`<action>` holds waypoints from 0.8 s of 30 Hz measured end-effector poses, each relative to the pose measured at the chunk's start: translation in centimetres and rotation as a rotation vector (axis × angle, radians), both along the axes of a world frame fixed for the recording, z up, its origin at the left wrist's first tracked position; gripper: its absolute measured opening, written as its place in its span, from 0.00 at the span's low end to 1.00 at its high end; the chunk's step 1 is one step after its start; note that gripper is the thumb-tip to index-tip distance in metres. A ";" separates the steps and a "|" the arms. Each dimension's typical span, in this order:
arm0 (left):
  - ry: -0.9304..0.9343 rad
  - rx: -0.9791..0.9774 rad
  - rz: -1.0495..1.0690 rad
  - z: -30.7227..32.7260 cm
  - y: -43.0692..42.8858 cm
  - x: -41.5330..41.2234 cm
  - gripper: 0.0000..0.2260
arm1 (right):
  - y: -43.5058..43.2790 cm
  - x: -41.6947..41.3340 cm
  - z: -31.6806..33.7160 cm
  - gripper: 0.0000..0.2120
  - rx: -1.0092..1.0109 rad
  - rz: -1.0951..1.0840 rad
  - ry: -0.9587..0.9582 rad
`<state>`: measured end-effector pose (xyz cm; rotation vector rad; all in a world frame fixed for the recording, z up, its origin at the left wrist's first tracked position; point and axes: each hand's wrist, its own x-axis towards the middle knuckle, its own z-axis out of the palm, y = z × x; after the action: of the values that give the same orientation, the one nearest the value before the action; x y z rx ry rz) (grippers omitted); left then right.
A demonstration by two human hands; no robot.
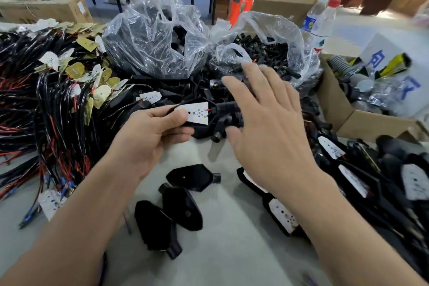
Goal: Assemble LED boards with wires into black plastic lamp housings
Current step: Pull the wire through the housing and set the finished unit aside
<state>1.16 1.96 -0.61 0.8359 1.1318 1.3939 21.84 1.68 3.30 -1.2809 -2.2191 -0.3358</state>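
While the left hand (148,132) grips a black lamp housing (214,115) with its fingers curled underneath and the thumb (178,117) pressed on the white LED board (197,112) seated inside, the right hand (262,118) hovers just beside it, fingers straight and spread, holding nothing. Thin red wire ends show at both short edges of the board. Beyond the right hand's fingertips sits an open clear plastic bag of small black connectors (267,53), and beyond the left hand's knuckles a second, fuller clear bag of black parts (153,37). Outboard of the left hand lies a big heap of black and red wire bundles (34,90) tipped with LED boards. Below the left wrist, three empty black housings (182,206) lie face down on the grey table (220,251). Outboard of the right forearm, housings already fitted with boards (348,169) are piled together, with a cardboard box (343,121) beyond them.
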 end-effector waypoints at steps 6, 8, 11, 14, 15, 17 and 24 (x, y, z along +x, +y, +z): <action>-0.036 0.061 -0.138 3.0 0.6 4.4 0.09 | -1.0 6.1 7.4 0.16 -0.256 0.051 0.074; -0.030 0.055 -0.127 3.6 1.0 6.8 0.07 | -1.5 8.4 8.7 0.15 -0.233 0.003 -0.012; -0.087 -0.018 -0.223 4.0 1.2 10.5 0.10 | -2.8 11.3 7.4 0.07 -0.144 -0.145 -0.262; 0.088 -0.068 -0.338 2.9 0.8 12.6 0.21 | -3.3 13.6 4.0 0.05 -0.270 -0.334 -0.279; 0.213 -0.058 -0.360 2.4 0.5 12.9 0.22 | -3.4 14.2 2.9 0.06 -0.338 -0.396 -0.238; 0.409 -0.013 -0.366 1.7 -0.4 13.0 0.18 | -4.0 15.1 0.7 0.07 -0.398 -0.468 -0.205; 1.108 0.006 -0.256 0.1 -2.6 6.6 0.12 | -5.3 11.4 -2.4 0.11 -0.135 -0.235 -0.064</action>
<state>7.78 -0.63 -0.50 1.7833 1.7303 0.6576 33.28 -3.63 0.86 -1.6311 -2.1783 -0.3233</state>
